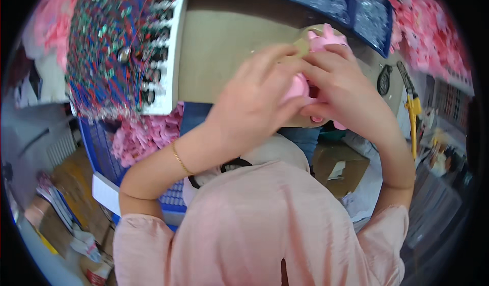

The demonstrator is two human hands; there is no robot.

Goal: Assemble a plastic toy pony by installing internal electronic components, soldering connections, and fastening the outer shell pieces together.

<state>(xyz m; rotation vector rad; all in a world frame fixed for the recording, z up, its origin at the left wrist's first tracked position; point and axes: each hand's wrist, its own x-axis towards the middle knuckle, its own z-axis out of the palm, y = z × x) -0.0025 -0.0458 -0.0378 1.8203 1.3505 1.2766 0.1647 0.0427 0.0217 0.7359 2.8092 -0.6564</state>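
Note:
Both my hands are closed around a pink plastic toy (327, 37) with several pointed projections at its upper end. My left hand (249, 95), smeared by motion, curls over the toy's left side, where a smooth rounded pink part (297, 90) shows under the fingers. A small yellowish piece (302, 46) appears by the left fingertips; what it is I cannot tell. My right hand (349, 90) grips the toy from the right, thumb below and fingers across the top. A dark opening shows between the hands, and the fingers hide most of the toy.
Left stands a white tray (172, 57) heaped with wired electronic parts (109, 46). Below it, a blue basket (97, 148) holds pink pieces (147, 138). Blue bins (351, 3) of clear parts line the back. A yellow-handled tool (413, 107) and pink pieces (433, 31) are at right.

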